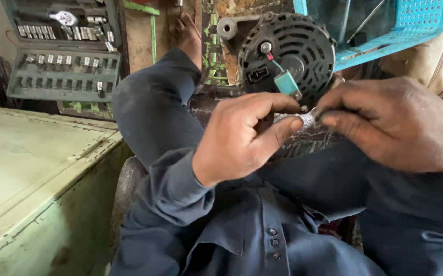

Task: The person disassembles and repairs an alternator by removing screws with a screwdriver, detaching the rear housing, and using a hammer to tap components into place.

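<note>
- A worn, rusty metal bench [208, 56] with flaking green paint carries the black alternator [283, 51], which stands with its vented back facing the camera.
- A blue plastic crate [411, 25] sits just beside the alternator, at its right.
- An open grey socket-set case [63, 74] leans at the far left, sockets in rows.
- A pale green metal cabinet [32, 168] stands at the left, its top worn and scratched.

Open socket set case [63, 51], blue basket [411, 25], green cabinet [32, 168]
</note>
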